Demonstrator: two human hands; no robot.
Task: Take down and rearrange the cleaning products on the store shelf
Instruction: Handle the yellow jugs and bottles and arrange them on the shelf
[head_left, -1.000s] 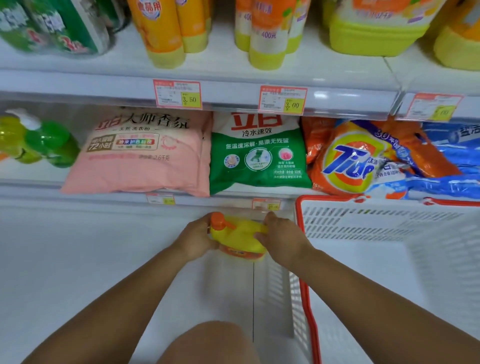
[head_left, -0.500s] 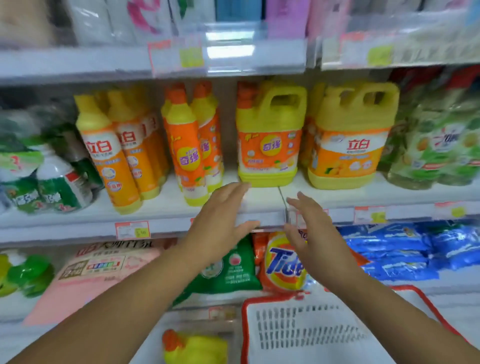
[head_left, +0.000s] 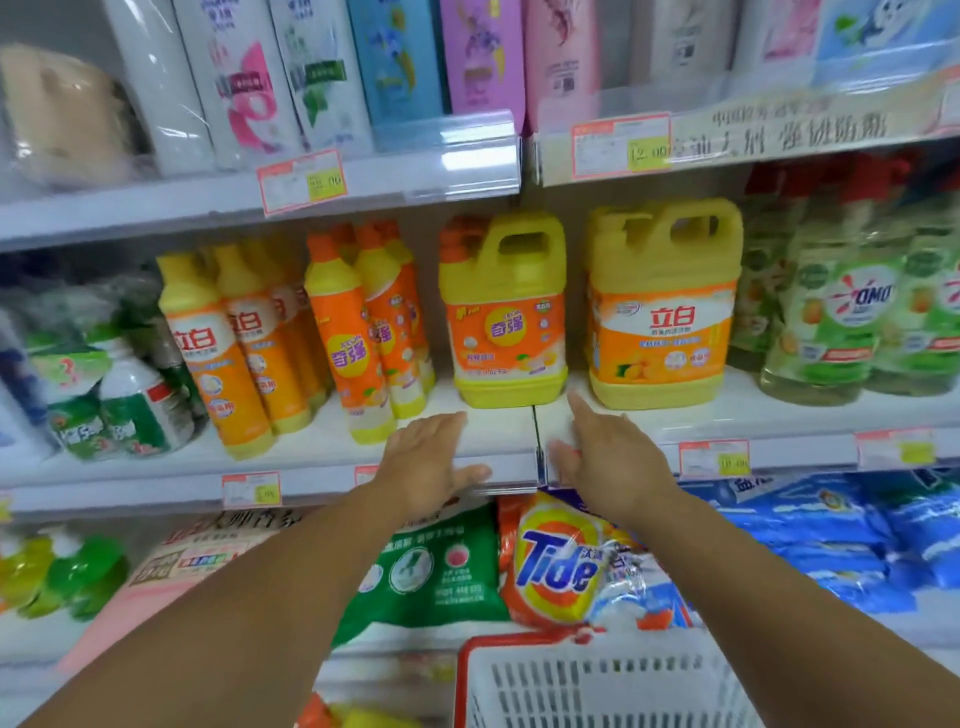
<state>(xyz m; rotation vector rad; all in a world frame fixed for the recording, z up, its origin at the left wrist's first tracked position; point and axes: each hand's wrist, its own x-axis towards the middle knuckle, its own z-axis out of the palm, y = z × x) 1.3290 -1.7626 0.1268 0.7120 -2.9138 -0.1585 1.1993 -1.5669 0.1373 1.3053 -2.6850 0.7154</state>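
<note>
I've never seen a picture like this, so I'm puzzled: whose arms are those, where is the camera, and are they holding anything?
There is no machine here. The arms belong to a person wearing a camera on the head, so you see what they see. The left hand and right hand are open and hold nothing; they reach toward a yellow jug standing on the shelf. Lower down are a Tide bag and a white basket with a red rim.

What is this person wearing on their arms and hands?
Nothing that shows. The left hand and the right hand are bare, with no gloves, and no ring or watch can be seen. The left forearm and the right forearm are bare too: no sleeve, bracelet or marking is in view.
</note>
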